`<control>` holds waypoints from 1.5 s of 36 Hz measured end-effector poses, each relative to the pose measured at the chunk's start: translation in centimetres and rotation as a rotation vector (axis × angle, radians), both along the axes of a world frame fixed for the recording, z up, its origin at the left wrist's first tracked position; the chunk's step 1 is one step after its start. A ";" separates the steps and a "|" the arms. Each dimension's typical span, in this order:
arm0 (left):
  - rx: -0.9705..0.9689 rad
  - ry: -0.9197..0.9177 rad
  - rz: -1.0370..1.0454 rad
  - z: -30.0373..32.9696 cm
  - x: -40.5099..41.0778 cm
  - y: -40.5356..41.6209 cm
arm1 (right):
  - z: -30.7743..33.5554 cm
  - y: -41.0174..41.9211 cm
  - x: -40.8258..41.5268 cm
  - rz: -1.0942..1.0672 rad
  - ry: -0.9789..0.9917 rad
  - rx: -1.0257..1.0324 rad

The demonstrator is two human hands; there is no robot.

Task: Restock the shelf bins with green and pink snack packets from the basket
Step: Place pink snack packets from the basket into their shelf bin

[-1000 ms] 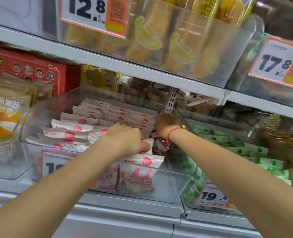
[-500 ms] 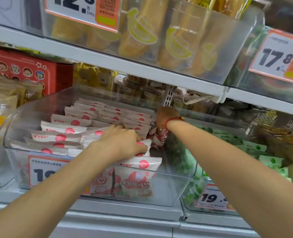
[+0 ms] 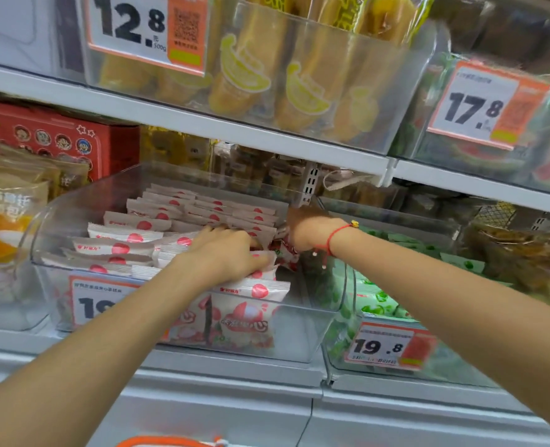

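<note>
A red box (image 3: pixel 57 140) sits left; yellow packets (image 3: pixel 251 79) fill the upper bin.

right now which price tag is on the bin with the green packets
The 19.8 tag, on the lower right bin holding green packets. The 12.8 tag fronts yellow packs, and the 17.8 tag sits on the upper shelf.

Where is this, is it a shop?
Most likely a snack shop: white-and-orange price tags hang on clear plastic shelf bins, one filled with rows of pink-and-white snack packets.
</note>
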State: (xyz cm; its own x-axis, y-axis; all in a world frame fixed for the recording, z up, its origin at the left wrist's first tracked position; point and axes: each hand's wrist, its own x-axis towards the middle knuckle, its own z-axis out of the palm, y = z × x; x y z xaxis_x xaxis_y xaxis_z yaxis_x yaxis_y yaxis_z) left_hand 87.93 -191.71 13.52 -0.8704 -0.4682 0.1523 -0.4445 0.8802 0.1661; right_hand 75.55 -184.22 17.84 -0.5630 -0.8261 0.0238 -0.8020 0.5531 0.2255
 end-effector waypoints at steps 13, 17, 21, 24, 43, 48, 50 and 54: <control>0.082 0.523 0.169 0.3 6.6 6.1 | -0.3 10.1 6.4 0.360 -0.181 -0.425; 0.195 0.651 0.266 -2.3 9.5 9.6 | -3.0 12.6 8.7 0.437 -0.325 -0.663; 0.342 0.622 0.339 -7.0 11.6 11.8 | -8.4 13.7 9.8 0.416 -0.508 -0.519; 0.456 0.480 0.407 -12.2 12.7 12.5 | -13.7 13.9 10.0 0.361 -0.686 -0.339; 0.025 -1.109 0.123 -37.1 21.3 15.6 | -42.0 18.8 15.5 0.456 -0.818 0.304; 0.013 -1.237 -0.052 -35.4 20.0 14.9 | -43.3 16.4 18.8 0.621 -0.611 0.298; 0.065 -1.162 -0.032 -35.1 19.2 14.6 | -43.5 15.7 20.0 0.658 -0.631 0.344; 0.625 -0.981 0.250 -33.4 18.1 13.2 | -43.1 15.5 20.6 0.492 -0.912 0.323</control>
